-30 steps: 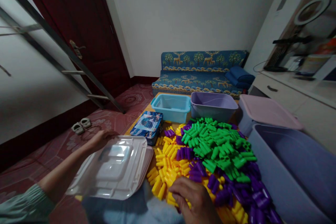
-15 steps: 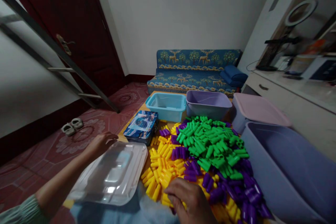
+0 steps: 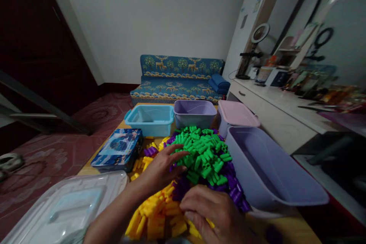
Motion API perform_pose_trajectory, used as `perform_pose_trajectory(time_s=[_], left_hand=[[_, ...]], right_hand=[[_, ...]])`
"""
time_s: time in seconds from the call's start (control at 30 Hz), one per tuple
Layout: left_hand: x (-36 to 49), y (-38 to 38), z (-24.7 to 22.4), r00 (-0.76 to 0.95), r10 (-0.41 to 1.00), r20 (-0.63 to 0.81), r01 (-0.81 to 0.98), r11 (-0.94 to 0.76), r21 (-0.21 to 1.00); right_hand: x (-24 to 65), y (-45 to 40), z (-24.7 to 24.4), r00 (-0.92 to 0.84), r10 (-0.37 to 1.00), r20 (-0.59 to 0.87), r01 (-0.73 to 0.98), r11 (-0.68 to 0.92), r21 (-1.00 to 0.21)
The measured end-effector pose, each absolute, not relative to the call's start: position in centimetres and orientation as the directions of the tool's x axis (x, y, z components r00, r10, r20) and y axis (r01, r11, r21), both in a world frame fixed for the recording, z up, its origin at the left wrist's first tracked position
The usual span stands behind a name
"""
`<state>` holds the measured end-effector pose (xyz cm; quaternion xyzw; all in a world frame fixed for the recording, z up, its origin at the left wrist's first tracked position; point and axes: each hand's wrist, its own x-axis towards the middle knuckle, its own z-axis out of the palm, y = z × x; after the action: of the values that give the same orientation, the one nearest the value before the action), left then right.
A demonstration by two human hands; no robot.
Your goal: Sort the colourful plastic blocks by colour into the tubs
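My left hand [image 3: 163,168] reaches over the pile with its fingers apart, at the near left edge of the green plastic pieces [image 3: 204,152]. Nothing shows in its grasp. Lower down, my right hand [image 3: 213,209] has its fingers curled together just above the yellow plastic pieces [image 3: 154,213]; whatever it may hold is hidden. Purple pieces [image 3: 235,188] lie under and around the green heap. Some of the small tube-shaped pieces are covered by my hands and left forearm.
Along the table's far side stand a light blue bin [image 3: 151,116], a purple bin [image 3: 196,112] and a pink-lidded bin [image 3: 238,112]. A larger purple bin [image 3: 257,167] is at right. A patterned tin [image 3: 118,146] and a clear lid [image 3: 74,206] lie at left.
My left hand has moved right, from beside the clear lid to over the pile. My right hand stays low over the pieces. The view has swung to the right.
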<state>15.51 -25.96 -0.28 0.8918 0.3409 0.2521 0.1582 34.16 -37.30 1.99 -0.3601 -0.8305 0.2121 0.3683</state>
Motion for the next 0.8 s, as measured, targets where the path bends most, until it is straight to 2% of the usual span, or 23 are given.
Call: perform_pose_trajectory(time_s=[0.1, 0.2, 0.33, 0.43, 0.53, 0.6, 0.73, 0.8], left_hand=[[19.3, -25.6, -1.6, 0.662, 0.661, 0.353, 0.546, -0.748, 0.377], [20.7, -25.1, -2.7, 0.656, 0.695, 0.295, 0.599, -0.717, 0.357], [20.4, -24.9, -3.4, 0.648, 0.714, 0.264, 0.623, -0.697, 0.355], [20.0, -24.9, -3.6, 0.639, 0.730, 0.244, 0.644, -0.681, 0.350], [19.9, -24.8, -3.8, 0.635, 0.742, 0.215, 0.649, -0.664, 0.371], [19.8, -24.7, -3.9, 0.635, 0.744, 0.208, 0.645, -0.659, 0.388], [19.6, -24.5, -4.3, 0.634, 0.744, 0.211, 0.631, -0.655, 0.416], [19.5, -24.4, -4.3, 0.636, 0.744, 0.205, 0.622, -0.652, 0.435]], right_hand=[[36.5, -37.5, 4.9, -0.447, 0.797, 0.407, 0.547, 0.603, -0.580], [38.8, -36.4, 7.5, -0.404, 0.837, 0.368, 0.665, 0.545, -0.511], [43.0, -31.1, 9.9, -0.341, 0.863, 0.373, 0.825, 0.465, -0.320], [47.3, -24.9, 10.3, -0.231, 0.913, 0.336, 0.956, 0.278, -0.098], [52.2, -19.1, 9.7, 0.057, 0.964, 0.258, 0.996, -0.074, 0.054], [55.3, -16.3, 8.9, 0.254, 0.941, 0.223, 0.961, -0.272, 0.054], [60.0, -13.1, 6.9, 0.480, 0.854, 0.200, 0.872, -0.489, -0.009], [61.7, -12.1, 5.9, 0.538, 0.824, 0.178, 0.842, -0.533, -0.081]])
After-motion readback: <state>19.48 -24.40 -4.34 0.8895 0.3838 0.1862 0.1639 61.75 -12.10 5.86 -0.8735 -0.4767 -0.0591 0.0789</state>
